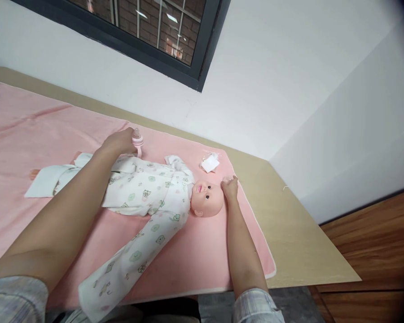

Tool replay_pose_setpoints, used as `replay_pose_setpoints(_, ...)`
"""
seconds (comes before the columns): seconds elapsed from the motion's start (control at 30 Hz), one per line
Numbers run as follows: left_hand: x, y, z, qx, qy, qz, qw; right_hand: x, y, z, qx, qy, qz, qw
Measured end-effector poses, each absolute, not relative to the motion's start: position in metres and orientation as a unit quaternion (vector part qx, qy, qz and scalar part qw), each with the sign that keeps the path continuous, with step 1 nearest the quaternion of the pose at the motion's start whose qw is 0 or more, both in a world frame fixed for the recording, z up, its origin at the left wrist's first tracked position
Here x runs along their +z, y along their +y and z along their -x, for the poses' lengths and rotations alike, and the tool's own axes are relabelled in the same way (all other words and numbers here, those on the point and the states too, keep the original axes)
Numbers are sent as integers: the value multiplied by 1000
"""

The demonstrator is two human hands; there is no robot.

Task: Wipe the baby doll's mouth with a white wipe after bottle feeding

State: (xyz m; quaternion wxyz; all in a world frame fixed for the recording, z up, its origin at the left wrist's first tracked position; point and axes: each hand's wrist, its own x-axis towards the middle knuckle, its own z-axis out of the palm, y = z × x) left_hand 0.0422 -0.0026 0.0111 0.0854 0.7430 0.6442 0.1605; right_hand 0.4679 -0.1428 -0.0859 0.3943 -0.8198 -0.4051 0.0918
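My left hand point(119, 141) is closed around a pink baby bottle point(138, 140), which stands upright on the far side of the doll's waist with its teat uncovered. A baby doll point(207, 198) lies on its back, head toward the right, in a white printed top point(148, 186) with overlong sleeves. Just past the top of the doll's head, my right hand point(230, 187) is closed on a small clear plastic piece point(226, 179), low over the blanket. Its shape is mostly hidden by the fingers. Beyond the doll's head lies a white square pad in a clear wrapper point(210, 163).
A pink blanket point(195, 260) covers much of the tan tabletop point(289, 233). One doll sleeve hangs over the near edge. A white wall point(249, 80) with a dark-framed window point(199, 67) rises behind, and wood-grain panels point(384, 242) stand at the right.
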Motion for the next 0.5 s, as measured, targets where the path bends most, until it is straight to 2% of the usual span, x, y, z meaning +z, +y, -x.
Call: replay_pose_setpoints(0.5,4,3,-37,122,647,-744,112,-91,-140,-468,81,-405,808,420)
